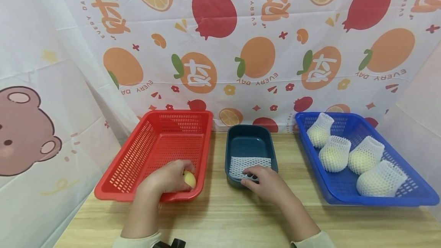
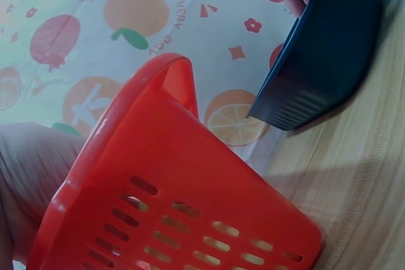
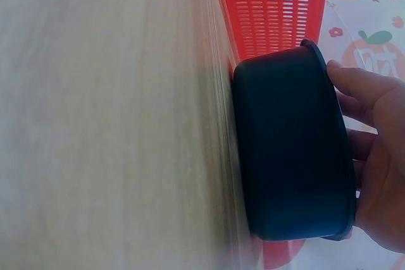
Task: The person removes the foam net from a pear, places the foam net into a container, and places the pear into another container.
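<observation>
In the head view my left hand (image 1: 171, 177) reaches into the red basket (image 1: 151, 163) and grips a smooth yellow fruit (image 1: 189, 179) near its front right corner. The basket's wall hides most of that hand in the left wrist view. My right hand (image 1: 267, 182) is at the front of a dark teal container (image 1: 250, 144), fingers over a white foam net sleeve (image 1: 246, 162) lying inside. From the right wrist view, the thumb and fingers of this hand are spread apart along the container's rim, fingertips hidden behind its wall.
On the right, a blue basket (image 1: 339, 186) holds several pale yellow fruits (image 1: 334, 156) in white foam nets. All three containers stand on a wooden table (image 1: 241, 217). A fruit-printed cloth (image 1: 224, 60) hangs right behind them.
</observation>
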`<state>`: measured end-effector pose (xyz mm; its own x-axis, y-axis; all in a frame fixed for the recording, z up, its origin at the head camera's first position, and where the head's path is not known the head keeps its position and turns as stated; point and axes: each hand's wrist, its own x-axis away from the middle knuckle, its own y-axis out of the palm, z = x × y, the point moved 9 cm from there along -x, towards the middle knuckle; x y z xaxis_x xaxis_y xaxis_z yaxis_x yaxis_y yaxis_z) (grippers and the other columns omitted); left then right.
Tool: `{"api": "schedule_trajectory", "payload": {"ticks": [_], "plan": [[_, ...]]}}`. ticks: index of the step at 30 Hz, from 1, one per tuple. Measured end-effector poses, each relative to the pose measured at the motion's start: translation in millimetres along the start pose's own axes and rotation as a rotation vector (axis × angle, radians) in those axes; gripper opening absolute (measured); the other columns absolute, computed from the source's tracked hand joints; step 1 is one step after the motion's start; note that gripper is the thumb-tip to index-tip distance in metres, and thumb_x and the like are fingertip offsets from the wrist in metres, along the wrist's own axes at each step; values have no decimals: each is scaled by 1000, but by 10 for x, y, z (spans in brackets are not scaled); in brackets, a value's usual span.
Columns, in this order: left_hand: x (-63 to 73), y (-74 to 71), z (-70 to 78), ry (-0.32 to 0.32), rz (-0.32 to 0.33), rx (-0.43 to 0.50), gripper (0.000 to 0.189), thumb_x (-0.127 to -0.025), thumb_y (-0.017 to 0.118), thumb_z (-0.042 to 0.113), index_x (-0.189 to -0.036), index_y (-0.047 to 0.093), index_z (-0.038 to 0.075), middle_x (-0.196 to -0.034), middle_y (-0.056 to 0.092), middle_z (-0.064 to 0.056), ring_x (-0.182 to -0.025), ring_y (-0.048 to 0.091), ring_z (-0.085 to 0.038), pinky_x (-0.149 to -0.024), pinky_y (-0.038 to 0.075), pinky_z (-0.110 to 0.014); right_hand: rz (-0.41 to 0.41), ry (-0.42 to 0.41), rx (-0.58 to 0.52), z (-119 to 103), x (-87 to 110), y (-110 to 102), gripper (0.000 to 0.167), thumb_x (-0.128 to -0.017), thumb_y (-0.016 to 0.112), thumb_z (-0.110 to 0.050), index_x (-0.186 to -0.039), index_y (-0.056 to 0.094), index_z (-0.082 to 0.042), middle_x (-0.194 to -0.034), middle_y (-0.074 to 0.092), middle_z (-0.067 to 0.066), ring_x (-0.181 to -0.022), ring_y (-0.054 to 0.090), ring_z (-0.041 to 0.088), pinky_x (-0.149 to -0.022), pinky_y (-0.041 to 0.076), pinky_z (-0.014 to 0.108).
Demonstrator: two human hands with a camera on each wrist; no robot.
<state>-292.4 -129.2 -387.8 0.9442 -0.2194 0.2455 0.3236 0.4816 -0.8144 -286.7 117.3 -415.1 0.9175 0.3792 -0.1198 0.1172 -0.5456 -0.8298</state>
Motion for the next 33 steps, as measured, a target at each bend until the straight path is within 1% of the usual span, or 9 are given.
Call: {"api": "schedule_trajectory", "payload": {"ticks": [9, 15, 19, 22, 24, 26, 28, 30, 33], "plan": [[-8, -14, 30, 5, 6, 11, 46, -66, 89, 14, -107, 69, 17, -83, 61, -3, -77, 55, -18, -61, 46, -30, 8, 0, -2, 1, 18, -29, 30, -93, 67, -36, -116, 71, -17, -114, 71, -2, -108, 65, 17, -94, 53, 42], [67, -125, 99, 2, 43, 10, 64, -63, 91, 22, -122, 66, 19, -99, 64, -2, -86, 55, -20, -65, 51, -31, 62, 28, -13, 35, 68, -138, 29, -92, 69, -35, -115, 72, -18, -117, 70, -2, -116, 62, 19, -100, 50, 45], [179, -291, 267, 48, 153, -17, 68, -72, 87, 36, -131, 59, 18, -121, 62, -6, -107, 57, -25, -79, 56, -45, 139, 40, -22, 82, 122, -335, 28, -92, 69, -33, -116, 71, -17, -117, 69, -1, -115, 62, 21, -99, 50, 46], [270, -397, 479, 106, 288, -22, 68, -79, 81, 43, -136, 55, 18, -135, 56, -8, -123, 52, -30, -89, 53, -55, 214, 27, -12, 112, 184, -538, 30, -93, 69, -32, -117, 70, -16, -118, 68, 1, -116, 61, 23, -98, 51, 48], [312, -409, 647, 163, 369, -17, 65, -82, 78, 42, -137, 55, 19, -139, 54, -7, -127, 50, -30, -92, 52, -56, 260, 25, -4, 137, 240, -675, 32, -93, 68, -35, -119, 69, -17, -121, 67, 3, -119, 60, 26, -98, 50, 50], [334, -360, 809, 226, 417, -4, 61, -83, 77, 40, -136, 56, 20, -140, 53, -5, -127, 50, -28, -93, 53, -54, 299, 28, 3, 164, 305, -801, 34, -94, 65, -38, -121, 68, -18, -125, 66, 5, -122, 58, 29, -99, 49, 53], [324, -260, 946, 285, 436, -9, 57, -84, 77, 39, -135, 57, 22, -139, 54, -2, -127, 51, -24, -94, 53, -51, 342, 30, 10, 194, 374, -917, 34, -94, 66, -38, -121, 68, -18, -127, 66, 7, -123, 58, 31, -99, 48, 54], [285, -110, 1059, 334, 421, -27, 55, -85, 76, 39, -134, 58, 22, -137, 56, -1, -125, 53, -22, -94, 54, -48, 376, 31, 18, 230, 444, -1018, 34, -94, 66, -38, -122, 68, -18, -127, 66, 7, -124, 57, 32, -100, 47, 56], [202, 170, 1203, 407, 361, -96, 53, -88, 73, 39, -135, 58, 20, -135, 58, -3, -124, 54, -23, -95, 53, -46, 415, 22, 37, 295, 543, -1145, 33, -94, 66, -35, -121, 68, -15, -124, 66, 7, -122, 58, 31, -100, 47, 55]]}}
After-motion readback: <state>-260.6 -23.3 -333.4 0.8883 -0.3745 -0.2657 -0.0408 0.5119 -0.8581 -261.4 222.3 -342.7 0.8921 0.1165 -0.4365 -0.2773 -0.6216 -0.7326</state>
